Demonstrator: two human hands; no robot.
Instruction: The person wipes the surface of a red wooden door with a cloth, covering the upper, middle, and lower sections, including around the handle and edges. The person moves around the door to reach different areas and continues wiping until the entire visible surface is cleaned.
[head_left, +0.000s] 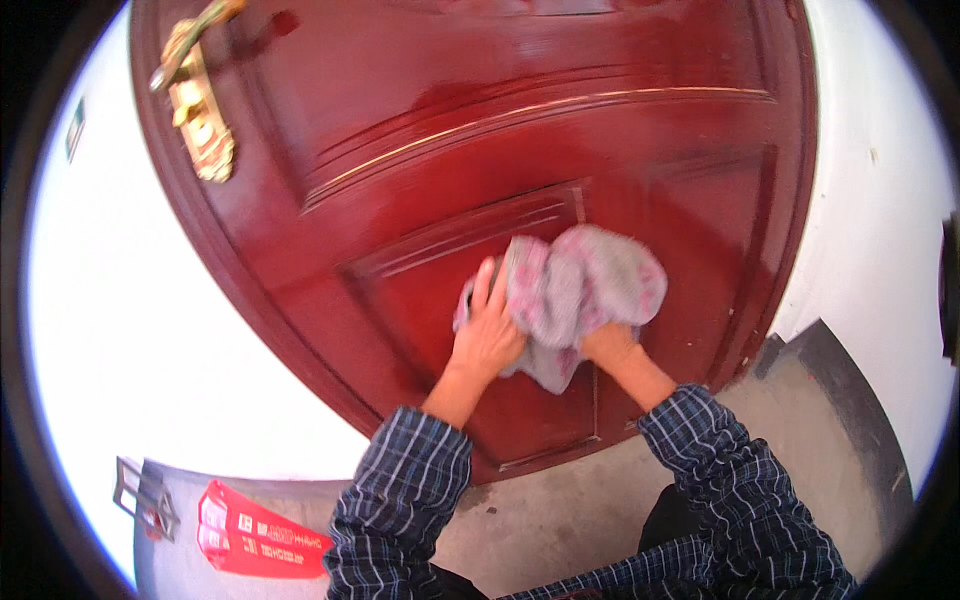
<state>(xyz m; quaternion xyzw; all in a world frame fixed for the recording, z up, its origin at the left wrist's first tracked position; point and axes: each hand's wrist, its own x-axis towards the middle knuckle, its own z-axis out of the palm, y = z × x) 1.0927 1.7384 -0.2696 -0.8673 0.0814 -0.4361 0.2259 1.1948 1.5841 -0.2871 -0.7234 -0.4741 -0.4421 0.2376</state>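
Note:
A grey cloth with pink patterning (570, 285) lies bunched against the lower panel of a dark red door (480, 165). My left hand (489, 334) rests on the cloth's left part, its fingers pointing up the door; whether they grip the fabric is unclear. Folds of the cloth cover the fingers of my right hand (611, 343), which is closed on the fabric at its lower right. Some dark thing shows beside my left fingers, too hidden to name. Both forearms are in dark plaid sleeves. The ornate gold door handle and lock plate (201, 124) are at the upper left.
White walls (150, 300) flank the door. A red bag with printed writing (259, 536) lies on the concrete floor (525, 525) at the lower left, near a small dark metal frame (146, 499). A dark baseboard (847, 390) runs along the right wall.

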